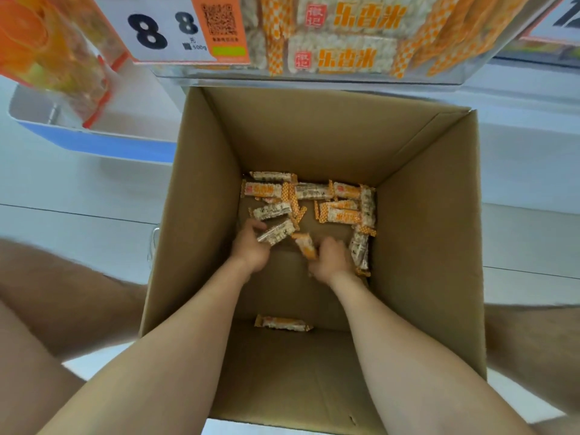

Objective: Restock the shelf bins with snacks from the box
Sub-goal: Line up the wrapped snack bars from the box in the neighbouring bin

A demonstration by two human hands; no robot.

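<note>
Left hand (249,250) and right hand (331,258) grip snacks (276,232) inside the box (314,136).

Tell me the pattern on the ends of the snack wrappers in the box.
Orange-and-white checks, best seen in the head view on the snack wrappers.

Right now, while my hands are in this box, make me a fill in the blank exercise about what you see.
1. The left hand grips a white snack bar, while the right hand grips a second bar coloured ____.
2. The price sign above the cardboard box shows the digit ____ twice.
3. One lone bar lies on the box floor between the person's two ____.
Missing words: orange; 8; arms.
</note>
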